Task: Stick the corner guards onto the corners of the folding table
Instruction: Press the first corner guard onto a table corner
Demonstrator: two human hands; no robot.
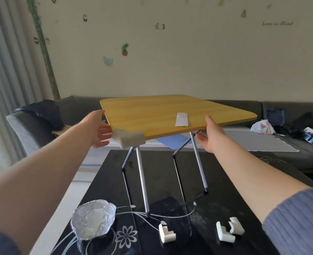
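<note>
Here the left hand reaches forward, fingers straight, touching the folding table edge beside the fitted corner guard. The right hand, palm up and relaxed, holds nothing by the near edge. Three loose guards lie below.

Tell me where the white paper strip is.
The white paper strip lies on the folding table, near its front edge, just left of the right hand.
</note>
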